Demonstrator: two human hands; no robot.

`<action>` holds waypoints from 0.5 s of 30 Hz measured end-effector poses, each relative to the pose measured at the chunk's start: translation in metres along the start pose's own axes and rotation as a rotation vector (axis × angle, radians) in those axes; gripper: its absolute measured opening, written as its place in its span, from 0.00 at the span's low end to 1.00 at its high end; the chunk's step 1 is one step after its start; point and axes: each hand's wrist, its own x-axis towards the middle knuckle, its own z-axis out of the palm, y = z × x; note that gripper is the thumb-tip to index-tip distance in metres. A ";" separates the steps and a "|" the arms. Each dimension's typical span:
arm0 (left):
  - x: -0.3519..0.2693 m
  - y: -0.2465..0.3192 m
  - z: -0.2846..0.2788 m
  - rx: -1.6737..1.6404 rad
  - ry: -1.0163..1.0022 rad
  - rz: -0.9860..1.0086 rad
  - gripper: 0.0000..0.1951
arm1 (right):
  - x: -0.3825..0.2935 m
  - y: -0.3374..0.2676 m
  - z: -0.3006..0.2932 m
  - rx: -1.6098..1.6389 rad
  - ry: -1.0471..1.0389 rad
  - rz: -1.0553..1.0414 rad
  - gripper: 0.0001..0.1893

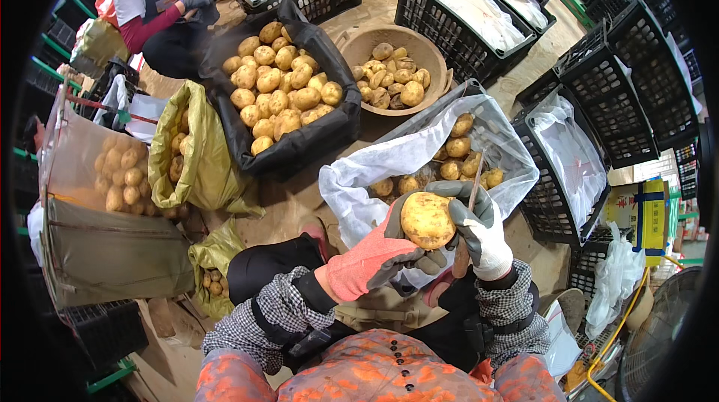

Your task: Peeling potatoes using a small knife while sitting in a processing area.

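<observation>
My left hand (377, 253), in a red and grey work glove, holds a large yellow potato (428, 221). My right hand (482, 233), in a white and grey glove, grips a thin tool with a worn handle (460, 258); its narrow blade points up and away, and its fingertips touch the potato's right side. Just beyond both hands stands a crate lined with white cloth (365, 169), with several potatoes (458, 147) inside. Farther off are a black-lined crate (326, 143) full of potatoes and a round tan basin (393, 110) holding cut or damaged-looking ones.
A yellow woven sack (210, 160) and a mesh-sided container (118, 244) with potatoes stand at left, a smaller sack (216, 244) nearer. White-lined black crates (567, 166) line the right; a fan (663, 340) stands lower right. A co-worker (163, 3) sits at upper left, gloved hands at a potato.
</observation>
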 end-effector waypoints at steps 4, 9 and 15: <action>-0.010 0.000 0.001 0.136 0.063 0.024 0.37 | -0.005 0.002 0.003 0.008 -0.032 0.046 0.20; -0.033 0.001 0.009 0.118 0.059 0.019 0.37 | -0.015 -0.001 0.018 -0.072 -0.040 -0.006 0.17; -0.061 0.030 0.030 0.445 0.200 0.282 0.30 | -0.032 -0.022 0.032 -0.216 -0.071 -0.188 0.18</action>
